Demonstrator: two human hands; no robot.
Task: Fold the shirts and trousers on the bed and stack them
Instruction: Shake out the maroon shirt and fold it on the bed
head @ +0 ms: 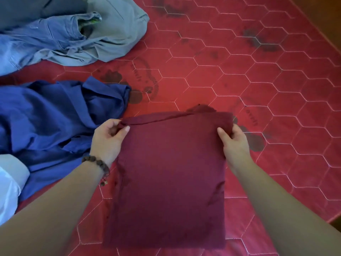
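Observation:
A maroon shirt lies folded into a tall rectangle on the red mattress, right in front of me. My left hand pinches its far left corner, thumb on top. My right hand grips the far right corner, thumb over the cloth. A crumpled blue shirt lies just left of the maroon one. Farther back at the left sit light blue jeans and grey-green trousers, loosely heaped together.
A white garment shows at the left edge, near my left forearm. A dark grey garment lies at the top left. The mattress edge runs along the right, with brown floor beyond it.

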